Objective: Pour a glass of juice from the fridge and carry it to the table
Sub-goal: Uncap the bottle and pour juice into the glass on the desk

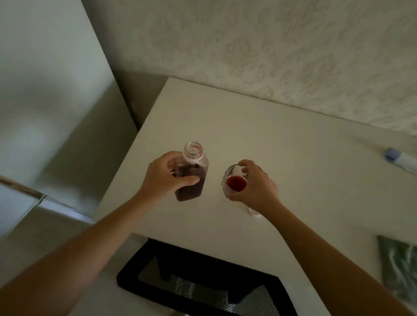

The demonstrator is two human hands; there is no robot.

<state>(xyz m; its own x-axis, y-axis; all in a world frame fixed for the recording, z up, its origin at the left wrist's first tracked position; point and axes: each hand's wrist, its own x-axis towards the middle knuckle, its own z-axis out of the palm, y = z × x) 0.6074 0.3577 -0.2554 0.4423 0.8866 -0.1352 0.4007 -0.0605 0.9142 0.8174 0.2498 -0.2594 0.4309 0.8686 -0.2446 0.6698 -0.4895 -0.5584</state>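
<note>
glass (pixel 234 182): fragile, part-full, slippery; right hand (pixel 256 186) fingers pinch its rim
bottle (pixel 192 175): uncapped, stiff; left hand (pixel 166 177) fingers wrapped round its middle

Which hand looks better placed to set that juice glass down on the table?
The right hand: it already grips the glass of red juice over the table. The left hand is busy holding the open bottle.

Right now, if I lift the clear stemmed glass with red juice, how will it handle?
The clear stemmed glass is probably fragile and top-heavy on its stem. The right hand holds its bowl; the little red juice could slosh if tilted.
</note>
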